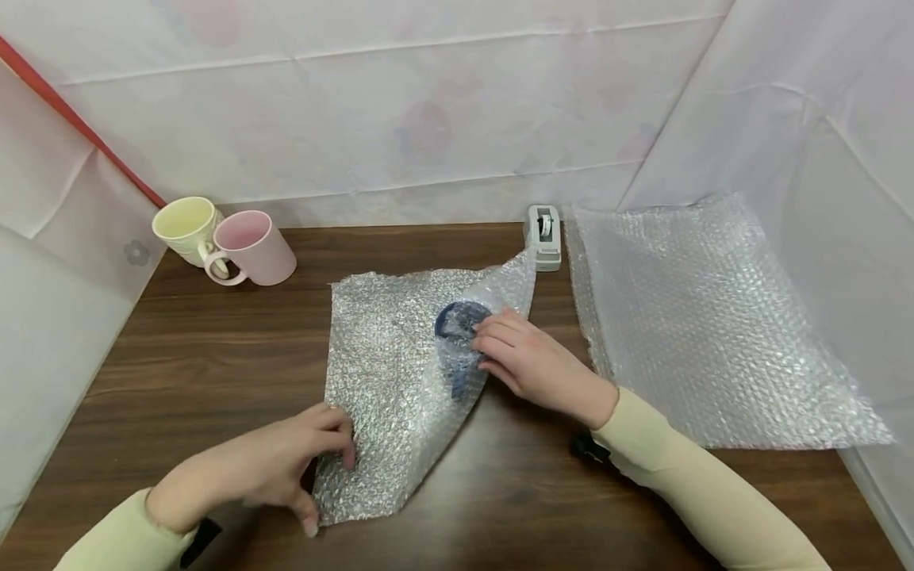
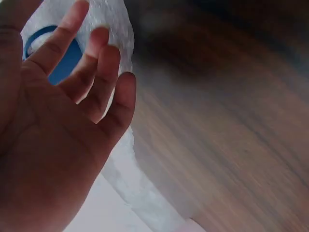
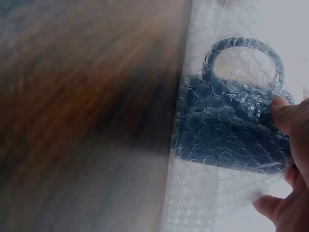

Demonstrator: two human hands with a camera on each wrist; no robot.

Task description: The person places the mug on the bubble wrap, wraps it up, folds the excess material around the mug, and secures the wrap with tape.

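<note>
A blue mug [image 1: 458, 373] lies on a sheet of bubble wrap [image 1: 378, 341], with the sheet's right side folded over most of it. Through the clear bubbles in the right wrist view, the mug [image 3: 227, 130] shows its loop handle. My right hand [image 1: 531, 361] holds the covered mug from the right, fingers bent over the wrap. At the sheet's lower left corner, my left hand [image 1: 271, 460] hovers with loosely bent fingers and nothing gripped. The left wrist view shows its palm [image 2: 43, 135] and loose fingers, with part of the blue mug [image 2: 67, 67] behind them.
A yellow mug [image 1: 186, 226] and a pink mug [image 1: 267, 255] stand together at the back left. A tape dispenser [image 1: 546, 258] sits by the back wall, close to the sheet's top right corner. More bubble wrap [image 1: 685, 325] covers the table's right side.
</note>
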